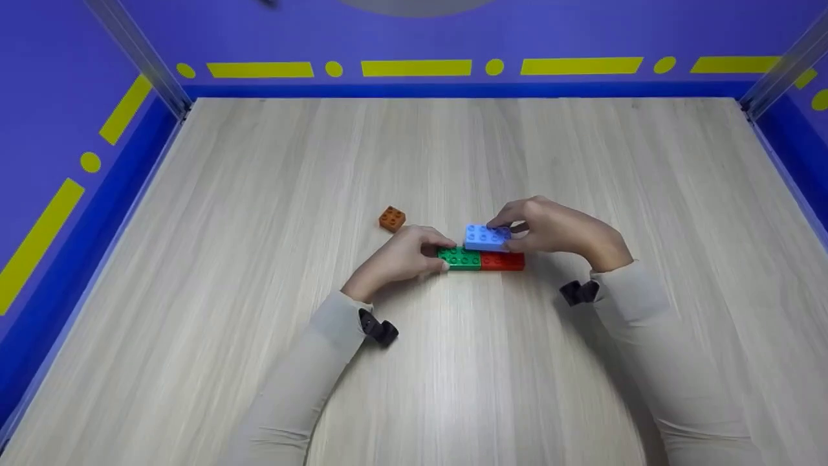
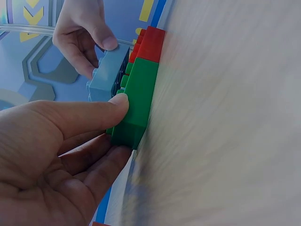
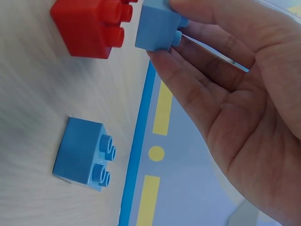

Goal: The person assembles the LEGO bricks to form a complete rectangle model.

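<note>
In the head view my left hand (image 1: 409, 254) pinches the left end of a green toy building brick (image 1: 460, 260) between thumb and fingers. Against its right end lies a red brick (image 1: 503, 261), in line with it on the table. My right hand (image 1: 561, 228) grips the right end of a light blue brick (image 1: 480, 244) with studs facing up. This blue brick is held close over the seam between green and red; the left wrist view shows a gap between its hollow underside (image 2: 120, 70) and the green studs.
An orange four-stud brick (image 1: 392, 219) lies on the wooden table (image 1: 259, 213), just beyond my left hand. A small blue four-stud brick (image 3: 77, 149) shows on the table in the right wrist view. Blue walls with yellow marks (image 1: 416, 68) bound the table's back and sides.
</note>
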Demonstrator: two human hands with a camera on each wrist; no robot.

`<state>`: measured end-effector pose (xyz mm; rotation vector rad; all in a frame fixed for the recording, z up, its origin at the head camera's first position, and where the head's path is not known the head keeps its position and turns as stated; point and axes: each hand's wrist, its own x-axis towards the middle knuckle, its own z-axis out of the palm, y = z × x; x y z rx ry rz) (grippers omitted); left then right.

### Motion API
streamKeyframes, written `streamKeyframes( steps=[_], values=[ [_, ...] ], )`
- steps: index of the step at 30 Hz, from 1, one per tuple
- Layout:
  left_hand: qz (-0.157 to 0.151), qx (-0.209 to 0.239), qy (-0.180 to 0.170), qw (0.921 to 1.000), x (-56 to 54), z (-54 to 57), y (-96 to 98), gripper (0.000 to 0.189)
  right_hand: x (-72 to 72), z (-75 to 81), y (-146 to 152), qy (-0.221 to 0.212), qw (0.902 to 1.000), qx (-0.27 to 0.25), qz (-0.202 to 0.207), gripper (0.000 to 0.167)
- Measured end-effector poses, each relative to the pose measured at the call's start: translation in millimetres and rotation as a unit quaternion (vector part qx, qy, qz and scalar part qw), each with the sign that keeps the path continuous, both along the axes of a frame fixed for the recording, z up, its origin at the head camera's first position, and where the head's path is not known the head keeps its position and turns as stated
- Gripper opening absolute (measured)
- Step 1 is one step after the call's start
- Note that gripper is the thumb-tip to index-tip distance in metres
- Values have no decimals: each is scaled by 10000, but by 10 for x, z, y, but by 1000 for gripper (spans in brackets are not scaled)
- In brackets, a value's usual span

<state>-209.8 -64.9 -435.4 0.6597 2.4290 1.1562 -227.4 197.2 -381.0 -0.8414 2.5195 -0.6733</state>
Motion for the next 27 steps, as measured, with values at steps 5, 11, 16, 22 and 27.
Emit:
streamKeyframes(
  steps=[5, 11, 16, 22, 27],
  values=[
    [14, -57, -46, 10000, 2, 7, 3, 36, 26, -14, -9, 68, 9999, -54, 119, 35],
    [11, -69, -64, 10000, -2, 4, 1, 37, 47, -18, -18, 38, 9998, -70, 157, 35],
    [16, -71, -45, 10000, -3, 4, 2, 37, 58, -13, -19, 55, 9997, -108, 215, 34],
    [20, -85, -38, 10000, -7, 4, 8, 37, 73, -20, -30, 131, 9992, -133, 341, 34],
    [-1, -96, -21, 10000, -7, 6, 7, 37, 86, -21, -37, 175, 9989, -184, 404, 33]
  ],
)
